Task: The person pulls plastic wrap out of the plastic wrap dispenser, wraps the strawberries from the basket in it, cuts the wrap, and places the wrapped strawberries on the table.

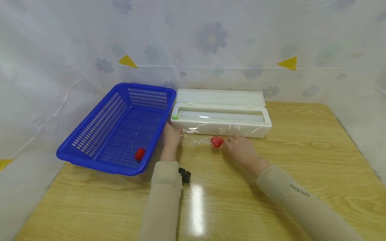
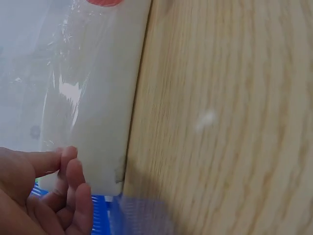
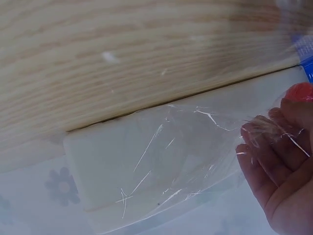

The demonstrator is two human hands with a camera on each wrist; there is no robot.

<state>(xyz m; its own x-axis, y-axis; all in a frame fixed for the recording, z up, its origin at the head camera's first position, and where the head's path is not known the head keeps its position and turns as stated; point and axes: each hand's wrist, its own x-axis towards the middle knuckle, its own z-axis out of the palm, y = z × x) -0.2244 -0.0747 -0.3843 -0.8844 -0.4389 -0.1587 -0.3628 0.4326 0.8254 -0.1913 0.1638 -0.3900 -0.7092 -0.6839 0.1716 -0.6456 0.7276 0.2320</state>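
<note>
A sheet of cling film [image 1: 193, 138] stretches in front of a long white cling film dispenser [image 1: 223, 129] with its lid raised. My left hand [image 1: 172, 134] pinches the film between thumb and fingertips near the dispenser's left end. A small red fruit or vegetable [image 1: 216, 141], its exact kind unclear, lies wrapped in the film. Just right of it, my right hand [image 1: 241, 149] holds bunched film in bent fingers, as the right wrist view shows, with the thumb close to the red piece [image 3: 299, 92].
A blue plastic basket [image 1: 101, 162] stands on the left of the wooden table [image 1: 229, 207], with another red piece [image 1: 139, 154] with a green stem in it. A green slider [image 1: 175, 117] sits at the dispenser's left end. Behind hangs a flowered sheet [image 1: 193, 40].
</note>
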